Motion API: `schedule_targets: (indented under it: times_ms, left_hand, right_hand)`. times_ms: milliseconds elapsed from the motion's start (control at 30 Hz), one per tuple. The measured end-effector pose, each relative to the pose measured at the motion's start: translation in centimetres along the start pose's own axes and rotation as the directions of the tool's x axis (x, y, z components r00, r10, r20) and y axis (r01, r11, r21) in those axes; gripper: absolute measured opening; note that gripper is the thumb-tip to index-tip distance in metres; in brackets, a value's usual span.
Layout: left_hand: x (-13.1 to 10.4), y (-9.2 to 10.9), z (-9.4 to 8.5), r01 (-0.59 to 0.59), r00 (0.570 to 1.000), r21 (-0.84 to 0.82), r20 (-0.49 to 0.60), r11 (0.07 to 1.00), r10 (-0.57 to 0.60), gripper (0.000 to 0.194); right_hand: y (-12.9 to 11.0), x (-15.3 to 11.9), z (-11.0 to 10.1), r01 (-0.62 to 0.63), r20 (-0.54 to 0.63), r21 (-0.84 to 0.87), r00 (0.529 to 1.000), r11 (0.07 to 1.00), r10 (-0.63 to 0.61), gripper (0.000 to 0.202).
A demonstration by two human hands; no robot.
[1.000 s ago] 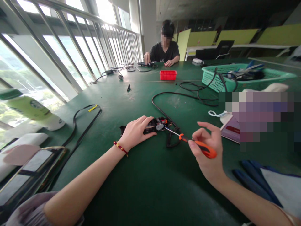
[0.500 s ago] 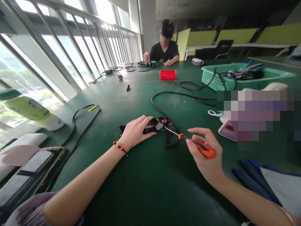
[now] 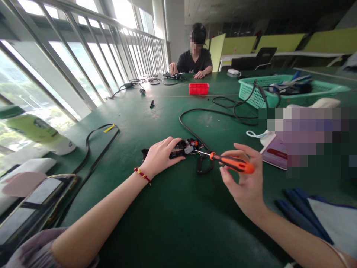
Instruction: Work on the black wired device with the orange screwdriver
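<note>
My left hand [image 3: 161,154] is closed over a black device [image 3: 181,148] lying on the green table, with its inner parts bare at the right end. A grey block and a small red part show there. My right hand [image 3: 245,178] holds an orange and black screwdriver [image 3: 232,163] by its handle, thumb below and fingers behind it. The screwdriver's thin shaft points left, its tip at the grey block. A black cable [image 3: 192,130] runs from the device's right end, beside a black loop-shaped part [image 3: 200,165].
Ahead stand a red bin [image 3: 199,89] and a green basket [image 3: 290,98] of tools. Blue-grey gloves [image 3: 320,216] lie right. At left are a bottle [image 3: 39,130], phone-like devices [image 3: 33,201] and a black strap [image 3: 97,158]. Across the table, a person [image 3: 195,59] handles a black object.
The screwdriver handle has tilted up closer to level, and my right hand's fingers have shifted on it. My left hand and the device have stayed where they were.
</note>
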State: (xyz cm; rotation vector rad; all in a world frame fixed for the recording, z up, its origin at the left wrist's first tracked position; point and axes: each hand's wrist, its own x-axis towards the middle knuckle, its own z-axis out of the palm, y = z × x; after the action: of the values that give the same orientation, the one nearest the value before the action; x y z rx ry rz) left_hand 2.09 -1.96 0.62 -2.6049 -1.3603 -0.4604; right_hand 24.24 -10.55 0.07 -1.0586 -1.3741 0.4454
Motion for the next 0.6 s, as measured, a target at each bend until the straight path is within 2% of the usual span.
schedule_targets:
  times_ms: [67, 133, 233, 300, 467, 533, 600]
  left_hand:
    - [0.01, 0.03, 0.00, 0.003, 1.000, -0.001, 0.002, 1.000, -0.003, 0.051]
    - [0.00, 0.04, 0.00, 0.006, 1.000, 0.001, 0.004, 1.000, -0.006, 0.050]
    - [-0.01, 0.02, 0.00, 0.006, 1.000, 0.008, 0.004, 1.000, -0.006, 0.050]
    - [-0.01, 0.01, 0.01, 0.002, 1.000, 0.010, 0.002, 1.000, -0.002, 0.051]
    - [-0.02, 0.03, 0.00, 0.002, 1.000, 0.008, 0.003, 1.000, -0.002, 0.051]
    - [-0.02, 0.06, -0.03, 0.004, 1.000, 0.006, 0.007, 1.000, -0.004, 0.050]
    - [-0.02, 0.07, -0.06, 0.005, 1.000, 0.006, 0.008, 1.000, -0.005, 0.051]
  right_hand:
    - [0.20, 0.04, 0.02, 0.033, -0.008, -0.002, 0.999, 0.999, -0.033, 0.054]
    - [0.13, -0.02, -0.05, -0.015, 0.030, -0.013, 0.999, 1.000, 0.015, 0.053]
    - [-0.22, -0.24, -0.18, -0.109, 0.114, -0.030, 0.987, 0.994, 0.112, 0.033]
    - [-0.28, -0.32, -0.14, -0.122, 0.109, -0.042, 0.986, 0.992, 0.126, 0.023]
    - [0.20, -0.02, 0.10, 0.022, -0.012, 0.017, 1.000, 1.000, -0.022, 0.052]
    - [0.11, 0.08, 0.06, -0.011, -0.004, 0.002, 1.000, 1.000, 0.011, 0.051]
    - [-0.16, 0.04, -0.04, -0.087, 0.061, 0.012, 0.994, 0.996, 0.086, 0.040]
